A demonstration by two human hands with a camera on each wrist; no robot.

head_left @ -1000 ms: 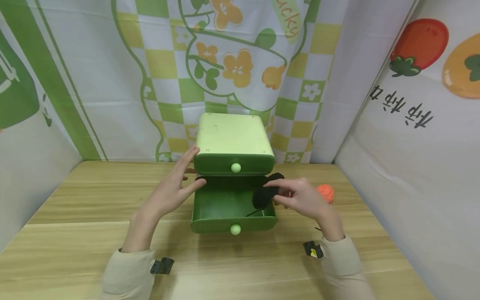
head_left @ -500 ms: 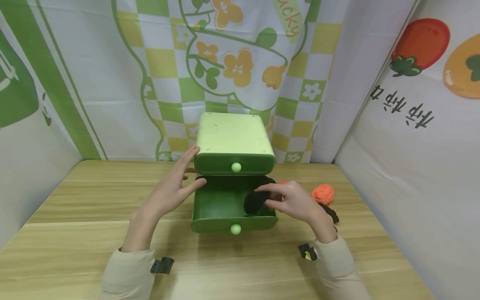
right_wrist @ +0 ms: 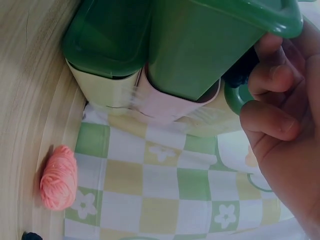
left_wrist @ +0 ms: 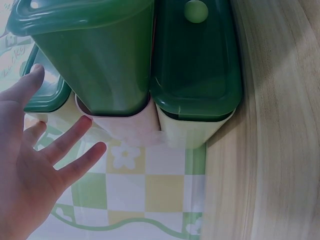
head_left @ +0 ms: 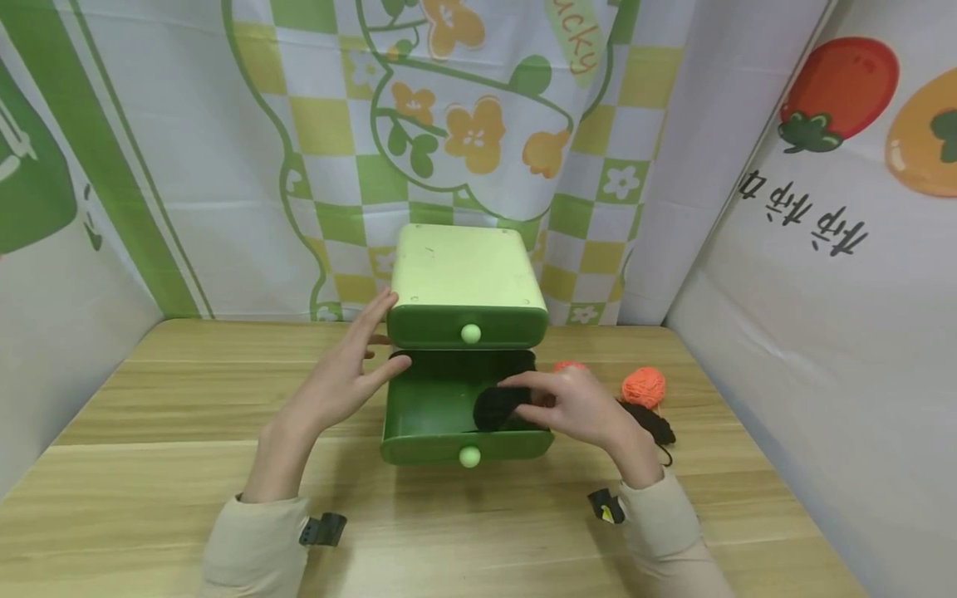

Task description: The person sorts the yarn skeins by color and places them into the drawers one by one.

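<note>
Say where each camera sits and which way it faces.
Head: on the head, looking forward and down at the open drawer; left hand, right hand and sleeves show.
Left wrist: on that wrist, facing the drawer's left side; left hand shows.
Right wrist: on that wrist, facing the drawer's right side; right hand shows.
Both wrist views share the drawer and curtain.

On the patterned back curtain point(head_left: 478, 199), orange-red handwritten-style letters point(head_left: 581, 41) on a pale green band point(head_left: 591, 71) read "ucky" in the head view, running steeply downward; whatever precedes the "u" is cut off by the upper edge. The left wrist view shows the same word small, faint and tilted. On the white right-hand wall cloth point(head_left: 822, 349), black Chinese characters point(head_left: 792, 208) slant in a row: two appear to be 柿; the one by the fold is unclear.
</note>
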